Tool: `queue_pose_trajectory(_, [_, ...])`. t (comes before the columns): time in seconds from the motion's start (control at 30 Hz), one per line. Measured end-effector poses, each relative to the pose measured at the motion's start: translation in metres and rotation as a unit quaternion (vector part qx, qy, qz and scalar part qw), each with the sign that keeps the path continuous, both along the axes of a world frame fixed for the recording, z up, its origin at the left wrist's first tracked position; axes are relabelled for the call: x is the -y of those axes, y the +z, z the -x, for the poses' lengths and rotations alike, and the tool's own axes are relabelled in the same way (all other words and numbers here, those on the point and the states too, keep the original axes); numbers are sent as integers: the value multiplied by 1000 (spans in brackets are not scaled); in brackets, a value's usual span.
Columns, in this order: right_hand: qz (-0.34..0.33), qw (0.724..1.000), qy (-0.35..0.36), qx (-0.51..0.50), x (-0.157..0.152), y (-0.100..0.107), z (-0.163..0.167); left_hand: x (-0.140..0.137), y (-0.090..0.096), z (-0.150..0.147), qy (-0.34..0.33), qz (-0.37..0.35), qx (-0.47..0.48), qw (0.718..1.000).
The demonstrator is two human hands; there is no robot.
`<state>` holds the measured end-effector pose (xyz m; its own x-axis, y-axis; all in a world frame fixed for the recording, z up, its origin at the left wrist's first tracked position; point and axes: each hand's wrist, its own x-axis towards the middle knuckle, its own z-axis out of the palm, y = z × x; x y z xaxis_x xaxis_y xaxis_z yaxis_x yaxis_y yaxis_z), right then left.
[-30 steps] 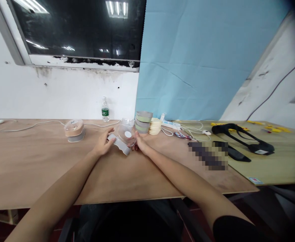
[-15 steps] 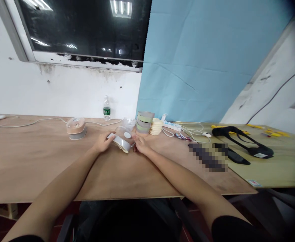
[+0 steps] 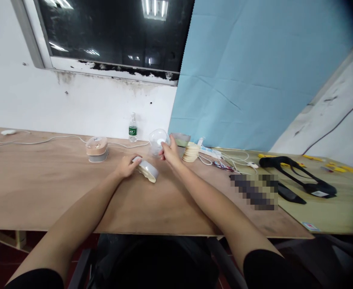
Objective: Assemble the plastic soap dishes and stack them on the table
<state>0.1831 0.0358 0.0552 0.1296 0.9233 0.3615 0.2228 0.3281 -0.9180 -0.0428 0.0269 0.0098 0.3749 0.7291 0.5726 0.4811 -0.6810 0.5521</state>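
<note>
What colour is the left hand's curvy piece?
The curvy piece is grey and cream, clearest in the head view.

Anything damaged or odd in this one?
Yes: the white-painted strip below the large dark glass pane looks chipped and blackened. Also, a blocky, pixelated dark patch right of the right hand hides what lies there.

No legible text, even on bottle label (image 3: 133,131)

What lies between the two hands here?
Head view: a curved grey piece held by the left hand, and a clear plastic piece held by the right hand.
</note>
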Motion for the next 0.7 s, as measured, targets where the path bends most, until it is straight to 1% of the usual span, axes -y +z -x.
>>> queue_pose_trajectory(0.13, [-6, 999, -20, -33, -20, 25, 17, 0, 0, 0, -2, 1, -7, 1000])
queue_pose_trajectory(0.27, [7, 996, -57, -61, -38, 37, 25, 1, 1, -1, -8, 3, -10, 1000])
queue_pose_trajectory(0.33, [34, 993, -83, -80, -46, 38, 26, 2, 2, -1, -11, 2, -15, 1000])
queue_pose_trajectory(0.43, [101, 982, -104, -121, -56, 35, 25, 3, 3, -1, -7, 0, -18, 1000])
queue_pose_trajectory(0.5, [149, 973, -92, -153, -60, 33, 23, 3, 2, -2, -2, 1, -22, 1000])
queue_pose_trajectory(0.57, [183, 965, -71, -175, -62, 31, 21, 3, 2, -3, 1, 4, -27, 1000])
queue_pose_trajectory(0.7, [201, 964, -47, -167, -61, 32, 18, 4, 3, -3, 0, 5, -31, 1000])
